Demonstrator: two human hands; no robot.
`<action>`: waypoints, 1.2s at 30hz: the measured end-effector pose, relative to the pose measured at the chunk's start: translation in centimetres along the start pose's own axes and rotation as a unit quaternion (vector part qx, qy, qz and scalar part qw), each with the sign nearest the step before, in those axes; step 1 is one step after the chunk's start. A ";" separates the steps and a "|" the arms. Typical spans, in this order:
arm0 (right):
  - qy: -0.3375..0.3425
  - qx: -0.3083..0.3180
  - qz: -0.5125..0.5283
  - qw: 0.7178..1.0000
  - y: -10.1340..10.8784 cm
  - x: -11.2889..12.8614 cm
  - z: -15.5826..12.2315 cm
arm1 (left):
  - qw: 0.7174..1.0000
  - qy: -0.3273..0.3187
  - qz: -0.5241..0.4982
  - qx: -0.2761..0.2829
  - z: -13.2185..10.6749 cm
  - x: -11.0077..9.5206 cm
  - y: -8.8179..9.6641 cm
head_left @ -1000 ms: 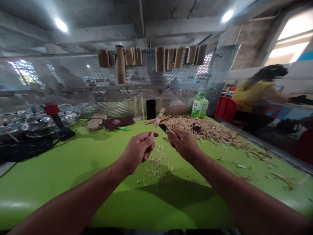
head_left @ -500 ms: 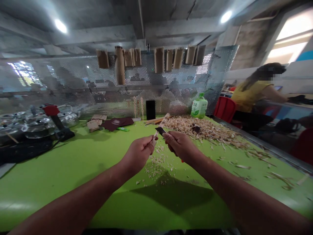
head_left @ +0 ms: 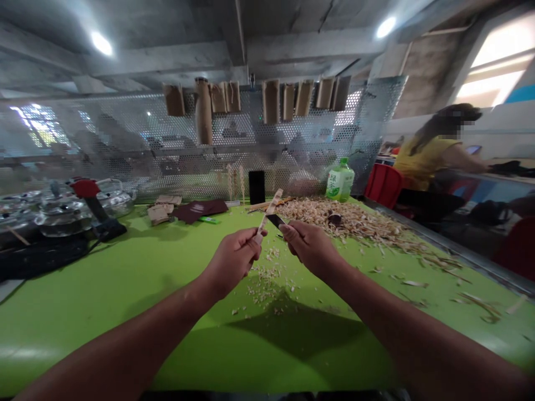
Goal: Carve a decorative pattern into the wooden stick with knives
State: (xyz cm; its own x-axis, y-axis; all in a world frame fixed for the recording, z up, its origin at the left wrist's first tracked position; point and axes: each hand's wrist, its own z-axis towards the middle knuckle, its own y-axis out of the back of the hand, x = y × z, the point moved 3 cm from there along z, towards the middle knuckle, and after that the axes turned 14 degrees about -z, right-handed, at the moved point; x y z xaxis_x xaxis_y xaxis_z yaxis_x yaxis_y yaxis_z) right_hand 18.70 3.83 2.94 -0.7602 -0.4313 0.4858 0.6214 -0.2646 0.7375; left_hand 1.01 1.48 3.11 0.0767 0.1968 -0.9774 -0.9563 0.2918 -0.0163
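Evidently the left hand clamps its fingers on the lower end of the wooden stick, tilted up above the green table, so the right hand, closed round a knife, meets it blade-first over the fallen chips.

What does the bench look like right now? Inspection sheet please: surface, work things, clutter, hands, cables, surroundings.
Surface: green table, small shavings scattered below the hands.
Job's things: wooden stick, tilted upward; knife, dark blade meeting the stick.
Clutter: shavings pile, green bottle, black phone standing upright, maroon pouch, metal lids.
Grippers: left hand pinches the stick; right hand grips the knife.
Cables: thin dark cord, far left.
Surroundings: perforated screen hung with paper bags; seated person at right.
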 end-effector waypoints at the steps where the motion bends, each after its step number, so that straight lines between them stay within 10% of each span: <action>1: 0.000 -0.001 -0.003 1.000 -0.1 0.0 0.0 | 1.000 0.003 -0.009 0.004 -0.1 0.0 -0.1; 23: -0.031 0.111 0.070 0.991 -0.3 0.7 -0.1 | 0.948 -0.132 0.290 0.012 -0.2 -0.3 -0.2; 36: 0.012 0.004 -0.030 0.999 0.1 0.1 0.1 | 1.000 0.018 0.005 0.012 -0.3 -0.4 -0.3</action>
State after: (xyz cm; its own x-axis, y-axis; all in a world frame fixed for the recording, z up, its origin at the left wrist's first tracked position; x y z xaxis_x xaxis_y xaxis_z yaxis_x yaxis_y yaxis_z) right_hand 18.68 3.82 3.07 -0.7915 -0.4349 0.4294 0.5729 -0.2835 0.7690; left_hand 1.21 1.08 3.43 0.0567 0.1667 -0.9844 -0.9501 0.3119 -0.0019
